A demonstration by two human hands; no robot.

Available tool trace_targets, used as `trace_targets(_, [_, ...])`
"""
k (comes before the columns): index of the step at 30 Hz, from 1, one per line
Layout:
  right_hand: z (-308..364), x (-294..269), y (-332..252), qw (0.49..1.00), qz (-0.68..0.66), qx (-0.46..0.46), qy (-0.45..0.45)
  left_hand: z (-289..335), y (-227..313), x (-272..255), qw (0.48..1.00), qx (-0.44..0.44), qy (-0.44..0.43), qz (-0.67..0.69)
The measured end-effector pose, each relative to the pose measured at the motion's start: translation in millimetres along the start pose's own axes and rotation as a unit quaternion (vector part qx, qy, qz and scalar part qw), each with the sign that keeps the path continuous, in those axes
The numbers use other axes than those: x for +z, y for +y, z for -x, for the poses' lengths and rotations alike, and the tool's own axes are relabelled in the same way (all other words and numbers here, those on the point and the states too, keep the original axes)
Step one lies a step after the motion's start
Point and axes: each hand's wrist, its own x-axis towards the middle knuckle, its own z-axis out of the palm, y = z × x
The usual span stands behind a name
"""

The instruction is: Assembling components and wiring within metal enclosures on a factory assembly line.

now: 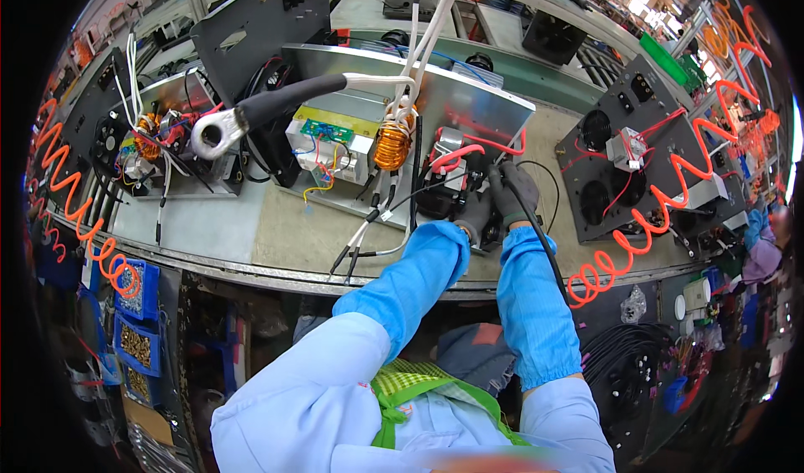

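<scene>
Both my hands wear dark gloves and blue sleeve covers. They work close together at the right end of an open metal-chassis machine (494,104). My right hand (512,193) has its fingers curled round a black cable (546,251), which runs back over the hand toward the bench's front edge. Beside it, my left hand (475,211) is closed low against the black transformer-like part (441,195); what its fingers pinch is hidden. Red wires (469,149) loop above that part. A copper-wound coil (393,144) and a green circuit board (327,131) sit further left on the chassis.
A thick cable with a ring lug (219,133) hangs close in front at upper left. Similar half-built units stand left (159,138) and right (624,150). Coiled red air hoses (645,237) dangle on both sides. Blue bins (138,343) of small hardware are at lower left.
</scene>
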Motion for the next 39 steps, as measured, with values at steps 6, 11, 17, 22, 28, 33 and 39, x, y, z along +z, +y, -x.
trace_targets(6, [-3.3,4.7,-7.2,0.999,-0.002,-0.012,0.031,-16.8,-20.4,-10.2,0.991,0.107,-0.059,-0.052])
trace_targets(11, [-5.4,2.0,-15.8,0.999,-0.009,-0.011,0.032,-36.7,-43.4,-11.3,0.985,0.048,-0.099,0.133])
trace_targets(17, [-1.6,5.2,1.4,1.000,-0.003,-0.007,0.025,-22.7,-10.9,-2.7,0.994,0.048,-0.032,-0.097])
trace_targets(22, [-3.3,4.4,-7.6,1.000,-0.012,-0.014,0.025,-28.2,-24.4,-5.6,0.993,0.086,-0.078,0.031])
trace_targets(28, [-2.1,8.4,2.2,0.999,-0.013,-0.015,0.027,-28.1,-29.9,4.6,0.976,0.057,-0.104,0.182])
trace_targets(33, [-2.3,3.5,-10.2,1.000,-0.005,-0.001,0.015,-25.7,-13.7,-2.8,0.994,0.081,-0.007,-0.070])
trace_targets(39, [-2.9,4.3,-10.5,0.999,0.003,-0.025,0.044,-32.6,-27.8,-7.4,0.994,0.068,-0.086,0.016])
